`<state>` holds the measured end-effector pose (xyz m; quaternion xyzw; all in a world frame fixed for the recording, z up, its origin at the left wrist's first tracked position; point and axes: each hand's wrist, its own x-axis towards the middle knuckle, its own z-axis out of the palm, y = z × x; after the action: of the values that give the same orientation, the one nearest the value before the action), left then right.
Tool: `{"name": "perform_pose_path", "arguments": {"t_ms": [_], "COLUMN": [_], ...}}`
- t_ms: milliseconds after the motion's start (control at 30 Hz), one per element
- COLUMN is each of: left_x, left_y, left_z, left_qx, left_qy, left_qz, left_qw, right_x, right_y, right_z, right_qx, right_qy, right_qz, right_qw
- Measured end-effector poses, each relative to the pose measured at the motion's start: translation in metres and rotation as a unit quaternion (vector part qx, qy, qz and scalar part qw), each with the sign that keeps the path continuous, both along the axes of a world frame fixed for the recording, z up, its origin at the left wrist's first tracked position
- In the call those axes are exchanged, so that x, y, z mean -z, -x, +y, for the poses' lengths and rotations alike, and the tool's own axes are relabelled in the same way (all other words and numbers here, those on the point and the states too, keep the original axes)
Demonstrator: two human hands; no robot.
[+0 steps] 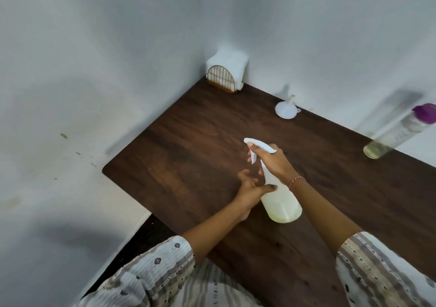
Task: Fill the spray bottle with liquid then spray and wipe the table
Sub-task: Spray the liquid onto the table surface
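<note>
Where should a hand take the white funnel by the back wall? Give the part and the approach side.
Judging by its pose, pinch the funnel by its narrow spout, coming from above. It sits mouth-down on the table with the spout pointing up and nothing near it; the wide cone lies flush on the wood and offers little to hold.

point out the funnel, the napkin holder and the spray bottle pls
funnel [286, 109]: head view, on its upturned white cone.
napkin holder [221, 78]: head view, on its arched wire front.
spray bottle [282, 206]: head view, on the lower body, where the pale yellow liquid shows.
</note>
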<state>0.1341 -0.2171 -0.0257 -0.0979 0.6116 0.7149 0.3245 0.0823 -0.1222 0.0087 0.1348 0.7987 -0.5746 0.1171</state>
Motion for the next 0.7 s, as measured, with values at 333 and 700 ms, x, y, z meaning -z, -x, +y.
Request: {"name": "perform_pose_path", "arguments": {"t_ms": [333,700], "left_x": [0.011,0.017], "left_y": [0.022,0.028], "left_z": [-0.025,-0.015], "left_qx": [0.004,0.049], "left_qy": [-0.046,-0.038], "left_qz": [-0.023,-0.039], "left_qw": [0.999,0.997], "right_x": [0.022,0.03], "right_y": [0.03,0.031], "right_z": [-0.027,-0.007], "right_qx": [0.019,0.021], "right_qy": [-0.03,-0.053], "right_qz": [-0.036,-0.061], "right_qw": [0.999,0.997]}}
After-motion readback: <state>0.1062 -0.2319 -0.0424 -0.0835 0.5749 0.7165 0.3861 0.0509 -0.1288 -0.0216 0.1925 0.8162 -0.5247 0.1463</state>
